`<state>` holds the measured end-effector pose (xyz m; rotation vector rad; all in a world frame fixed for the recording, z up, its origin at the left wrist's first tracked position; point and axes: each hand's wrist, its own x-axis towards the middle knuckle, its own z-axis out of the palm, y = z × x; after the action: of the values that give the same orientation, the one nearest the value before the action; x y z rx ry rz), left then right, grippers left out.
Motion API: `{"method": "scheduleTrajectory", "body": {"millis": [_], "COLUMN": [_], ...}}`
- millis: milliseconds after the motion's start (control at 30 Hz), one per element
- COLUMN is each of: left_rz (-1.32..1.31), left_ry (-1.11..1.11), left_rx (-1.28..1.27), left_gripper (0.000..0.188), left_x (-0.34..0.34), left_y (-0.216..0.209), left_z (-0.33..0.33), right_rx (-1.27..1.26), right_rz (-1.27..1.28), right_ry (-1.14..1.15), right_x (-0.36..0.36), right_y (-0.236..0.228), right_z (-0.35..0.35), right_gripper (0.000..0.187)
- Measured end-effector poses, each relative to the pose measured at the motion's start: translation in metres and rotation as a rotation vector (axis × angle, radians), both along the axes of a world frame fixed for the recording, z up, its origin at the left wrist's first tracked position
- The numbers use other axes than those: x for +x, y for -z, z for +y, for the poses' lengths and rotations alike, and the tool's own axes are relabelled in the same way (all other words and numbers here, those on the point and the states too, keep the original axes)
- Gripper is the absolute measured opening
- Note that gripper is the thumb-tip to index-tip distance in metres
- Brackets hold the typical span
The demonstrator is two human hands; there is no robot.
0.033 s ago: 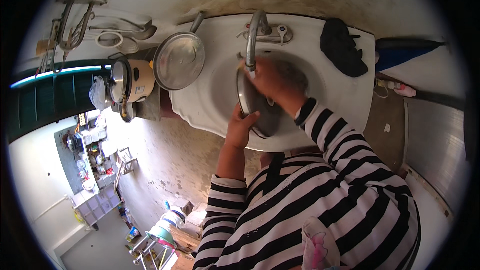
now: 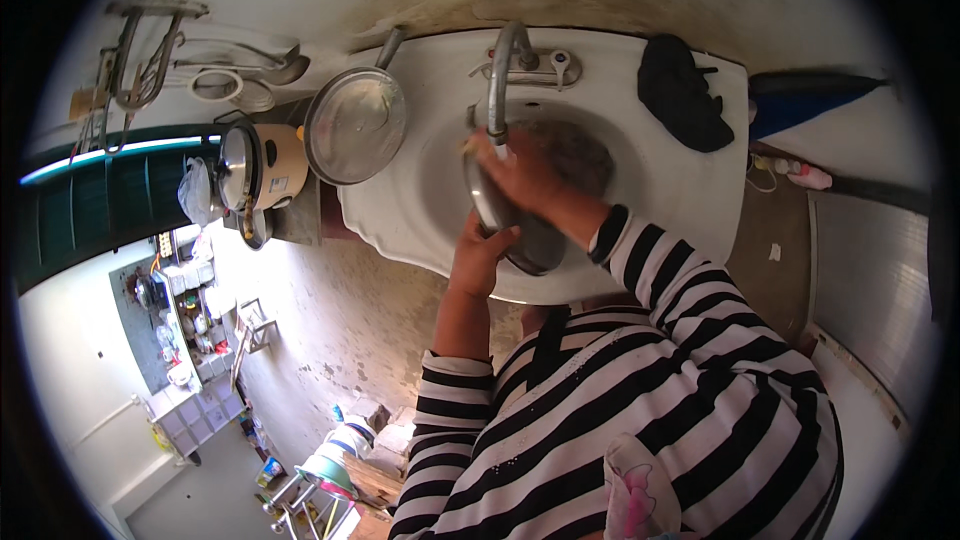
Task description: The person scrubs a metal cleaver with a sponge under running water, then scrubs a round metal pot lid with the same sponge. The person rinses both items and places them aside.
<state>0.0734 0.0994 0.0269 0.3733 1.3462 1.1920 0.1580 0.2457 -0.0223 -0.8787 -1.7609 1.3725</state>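
Observation:
A round, shiny metal dish, perhaps a lid or shallow pan, is tilted inside the white washbasin. My left hand grips its near left edge, thumb over the rim. Under the tap's spout, my right hand lies against the dish's upper part, its fingers curled over the rim and slightly blurred. Something pale shows at its fingertips, too small to name. Behind this hand, a dark greyish mass sits in the bowl of the basin, its kind unclear.
A frying pan rests on the basin's left ledge, beside a beige rice cooker. A black cloth lies on the right ledge. Ladles hang on the left wall. A wooden stool stands on the floor further left.
My right hand has slid a little up and left along the dish, toward its far rim. The dish's tilt has shifted slightly. My left hand keeps its grip.

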Motion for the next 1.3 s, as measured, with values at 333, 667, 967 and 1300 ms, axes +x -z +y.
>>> {"method": "scheduleTrajectory", "body": {"millis": [333,667,967,1300], "left_rz": [-0.269,-0.453,-0.396,-0.432], "left_ry": [-0.27,-0.481,-0.417,-0.402], "left_rx": [-0.122,0.066,-0.049,-0.021], "left_gripper": [0.054,0.053,0.058,0.057], "left_x": [-0.012,-0.022,-0.018,-0.018], "left_y": [0.062,0.094,0.1,0.104], "left_z": [-0.062,-0.079,-0.08,-0.081], "right_rx": [-0.001,0.248,0.05,0.383], "right_rz": [-0.295,-0.288,-0.422,-0.336], "right_ry": [-0.429,-0.228,0.044,-0.322], "right_x": [-0.016,0.07,0.058,0.075], "right_y": [0.074,0.099,0.098,0.066], "right_z": [0.001,-0.09,-0.045,-0.102], "right_gripper": [0.04,0.054,0.044,0.05]}}
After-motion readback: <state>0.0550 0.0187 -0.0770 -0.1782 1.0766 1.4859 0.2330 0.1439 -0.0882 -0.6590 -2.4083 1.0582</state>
